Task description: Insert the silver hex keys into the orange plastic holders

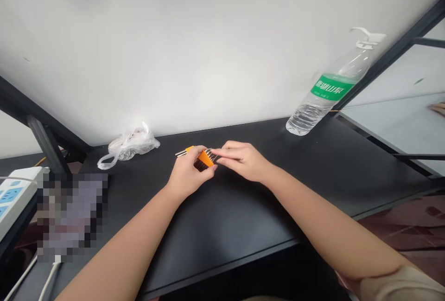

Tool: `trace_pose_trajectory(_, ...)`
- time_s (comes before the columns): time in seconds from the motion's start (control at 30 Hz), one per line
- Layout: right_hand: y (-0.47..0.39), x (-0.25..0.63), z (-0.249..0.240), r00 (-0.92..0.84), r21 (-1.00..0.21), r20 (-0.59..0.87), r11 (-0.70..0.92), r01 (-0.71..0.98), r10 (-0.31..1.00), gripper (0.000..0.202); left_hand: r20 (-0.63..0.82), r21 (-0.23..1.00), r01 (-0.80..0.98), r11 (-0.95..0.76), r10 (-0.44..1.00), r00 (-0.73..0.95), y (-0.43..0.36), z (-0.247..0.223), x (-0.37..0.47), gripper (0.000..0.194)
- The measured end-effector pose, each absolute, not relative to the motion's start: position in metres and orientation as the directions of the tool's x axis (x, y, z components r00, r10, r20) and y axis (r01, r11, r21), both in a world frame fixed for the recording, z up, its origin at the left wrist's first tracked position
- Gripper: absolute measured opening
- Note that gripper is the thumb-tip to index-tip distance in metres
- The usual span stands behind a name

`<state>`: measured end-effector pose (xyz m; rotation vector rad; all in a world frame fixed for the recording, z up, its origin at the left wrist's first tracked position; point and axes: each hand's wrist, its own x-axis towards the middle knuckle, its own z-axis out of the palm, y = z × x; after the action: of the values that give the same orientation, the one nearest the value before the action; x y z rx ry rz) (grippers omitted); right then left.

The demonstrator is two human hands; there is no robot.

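Observation:
A small hex key set [207,158] with an orange holder is above the middle of the black tabletop. My left hand [187,171] is closed round the holder, and its fingers hide part of it. Thin metal rods stick out past the holder on the left. At its right end, a row of bent metal ends shows. There my right hand [243,159] pinches a dark, thin hex key with thumb and fingertips. The fingers cover most of that key, so I cannot tell whether it is still in the holder.
A water bottle [327,90] with a green label stands at the back right. A clear plastic bag [132,142] lies at the back left. On the left are a power strip [15,194], a pixelated object [71,213] and white cables. Black frame bars [45,138] flank the table [222,227].

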<state>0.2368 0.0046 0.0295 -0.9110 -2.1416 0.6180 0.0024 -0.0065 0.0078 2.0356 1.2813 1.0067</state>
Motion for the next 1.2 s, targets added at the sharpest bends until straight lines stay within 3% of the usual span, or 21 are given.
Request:
trace_pose_trajectory(0.07, 0.012, 0.253, 0.033, -0.48, -0.58, 0.376, 0.605, 0.545, 0.793, 0.033, 0.304, 0.759, 0.522, -0.388, 0.921, 0.243, -0.007, 0.008, 0.002, 0.045)
trace_pose_trajectory(0.23, 0.025, 0.283, 0.036, -0.462, -0.262, -0.125, 0.42, 0.869, 0.878, 0.018, 0.278, 0.747, 0.56, -0.358, 0.934, 0.226, -0.008, 0.007, 0.003, 0.046)
trace_pose_trajectory(0.33, 0.022, 0.276, 0.035, -0.349, -0.075, -0.237, 0.341, 0.937, 0.907, 0.006, 0.275, 0.742, 0.569, -0.355, 0.935, 0.225, -0.008, 0.008, 0.004, 0.047)
trace_pose_trajectory(0.4, 0.016, 0.267, 0.038, -0.367, -0.087, -0.225, 0.356, 0.93, 0.903, 0.006, 0.269, 0.736, 0.576, -0.356, 0.934, 0.233, -0.008, 0.008, 0.004, 0.047)
trace_pose_trajectory(0.57, -0.003, 0.252, 0.056, -0.581, -0.496, -0.045, 0.487, 0.719, 0.812, 0.009, 0.281, 0.715, 0.593, -0.37, 0.929, 0.241, -0.007, 0.008, 0.002, 0.049)
trace_pose_trajectory(0.67, -0.009, 0.246, 0.061, -0.593, -0.602, 0.11, 0.528, 0.599, 0.798, 0.008, 0.285, 0.71, 0.593, -0.379, 0.925, 0.251, -0.006, 0.007, 0.002, 0.049)
trace_pose_trajectory(0.87, -0.008, 0.241, 0.055, -0.596, -0.549, 0.294, 0.642, 0.535, 0.747, 0.014, 0.289, 0.7, 0.593, -0.399, 0.917, 0.276, -0.006, 0.006, 0.003, 0.046)
trace_pose_trajectory(1.2, -0.004, 0.249, 0.052, -0.631, -0.446, 0.324, 0.702, 0.554, 0.704, 0.021, 0.289, 0.703, 0.582, -0.409, 0.912, 0.291, -0.006, 0.007, 0.003, 0.045)
